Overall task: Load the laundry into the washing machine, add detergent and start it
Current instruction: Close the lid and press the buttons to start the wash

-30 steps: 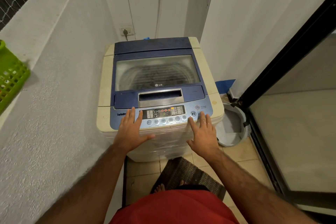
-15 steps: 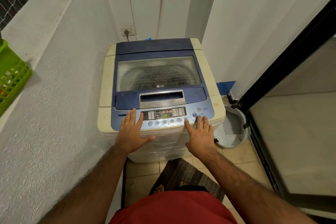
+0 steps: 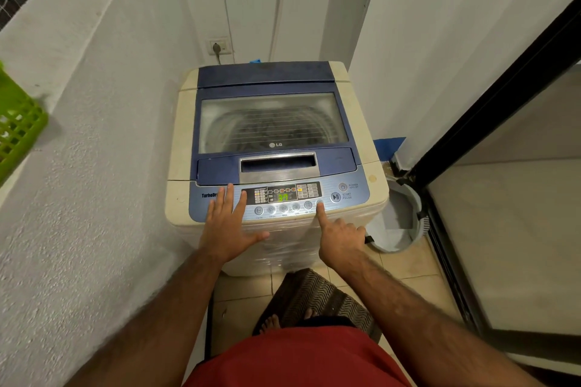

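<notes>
I judge loading done: the washing machine [image 3: 273, 148] at my twelve o'clock has its lid closed and display lit. My left hand [image 3: 226, 226] rests flat on the panel; my right hand [image 3: 338, 237], otherwise curled, presses a button with its forefinger. Starting remains.

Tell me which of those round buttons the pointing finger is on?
The rightmost button in the row under the display; the right hand points its index fingertip there.
</notes>
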